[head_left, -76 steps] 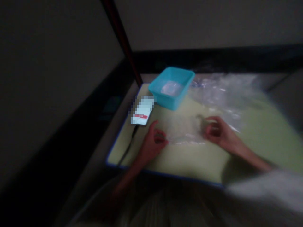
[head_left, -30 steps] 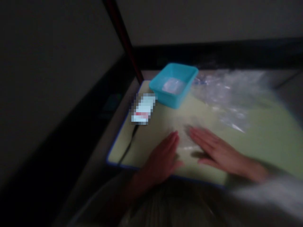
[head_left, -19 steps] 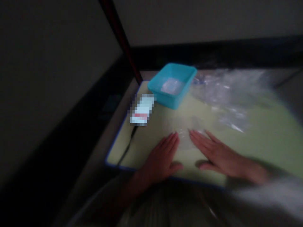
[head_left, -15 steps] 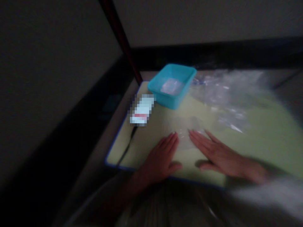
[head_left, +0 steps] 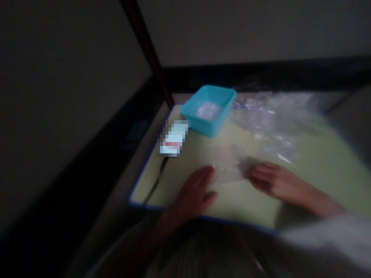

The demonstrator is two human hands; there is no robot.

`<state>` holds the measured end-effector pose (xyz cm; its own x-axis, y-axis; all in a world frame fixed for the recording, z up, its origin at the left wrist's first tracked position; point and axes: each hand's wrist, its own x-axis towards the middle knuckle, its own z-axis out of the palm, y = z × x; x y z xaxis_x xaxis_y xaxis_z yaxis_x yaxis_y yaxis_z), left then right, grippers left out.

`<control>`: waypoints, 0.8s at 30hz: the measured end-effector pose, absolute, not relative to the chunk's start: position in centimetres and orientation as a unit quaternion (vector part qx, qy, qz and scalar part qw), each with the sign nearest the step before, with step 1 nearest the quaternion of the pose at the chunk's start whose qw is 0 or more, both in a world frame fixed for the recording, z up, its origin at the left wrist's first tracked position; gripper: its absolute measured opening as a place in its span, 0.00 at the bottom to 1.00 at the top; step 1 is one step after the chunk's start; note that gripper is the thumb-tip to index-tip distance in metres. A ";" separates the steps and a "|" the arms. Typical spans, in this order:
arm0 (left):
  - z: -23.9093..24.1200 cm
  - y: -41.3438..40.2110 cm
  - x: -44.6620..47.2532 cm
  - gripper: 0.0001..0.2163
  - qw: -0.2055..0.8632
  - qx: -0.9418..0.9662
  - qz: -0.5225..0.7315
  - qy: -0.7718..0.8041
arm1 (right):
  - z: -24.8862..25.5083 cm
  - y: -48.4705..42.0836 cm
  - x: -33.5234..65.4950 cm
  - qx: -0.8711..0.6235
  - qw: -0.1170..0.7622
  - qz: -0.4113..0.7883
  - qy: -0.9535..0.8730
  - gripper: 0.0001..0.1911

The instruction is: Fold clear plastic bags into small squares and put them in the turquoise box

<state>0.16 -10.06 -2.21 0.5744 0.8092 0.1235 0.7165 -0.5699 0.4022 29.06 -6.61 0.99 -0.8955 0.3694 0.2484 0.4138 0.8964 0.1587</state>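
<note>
The scene is dim and blurred. A small clear plastic bag (head_left: 227, 170) lies on the pale green mat (head_left: 319, 170) in front of me. My left hand (head_left: 193, 193) lies flat on the mat at the bag's left edge, fingers stretched out. My right hand (head_left: 274, 181) rests at the bag's right edge with its fingers pointing left and slightly bent at the plastic; whether it pinches the bag is unclear.
A turquoise tub (head_left: 209, 109) with something clear inside stands at the back of the mat. A phone (head_left: 173, 138) with a dark cable (head_left: 155, 181) lies left of it. A heap of clear plastic bags (head_left: 272, 116) covers the back right. A dark red pole (head_left: 147, 46) rises behind.
Both hands held the bag pinched, then pressed flat on it side by side. Now they have slid apart, and the right hand's fingers have turned left and bent at the bag's edge.
</note>
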 end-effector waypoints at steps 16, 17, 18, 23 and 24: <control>0.2 -8.2 -0.4 0.08 0.151 0.825 0.372 0.397 | 3.0 -6.8 28.5 -0.347 0.339 0.145 -0.862 0.09; 1.1 -8.4 -0.4 0.08 0.177 0.818 0.377 0.396 | 3.2 -6.9 28.5 -0.349 0.348 0.160 -0.855 0.08; 2.0 -8.7 -0.5 0.08 0.198 0.811 0.381 0.396 | 3.5 -7.1 28.4 -0.350 0.355 0.180 -0.848 0.08; 6.9 -10.3 -0.7 0.08 0.223 0.800 0.356 0.429 | 4.6 -7.8 28.1 -0.344 0.388 0.338 -0.786 0.09; 7.6 -10.2 -0.7 0.08 0.241 0.797 0.341 0.436 | 4.7 -7.8 28.0 -0.351 0.391 0.375 -0.764 0.10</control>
<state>-0.73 -10.24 7.59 0.3876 0.8590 0.3345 0.5301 -0.5046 0.6814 27.98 -7.82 4.71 -0.4472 0.8294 0.3348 0.2426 0.4728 -0.8471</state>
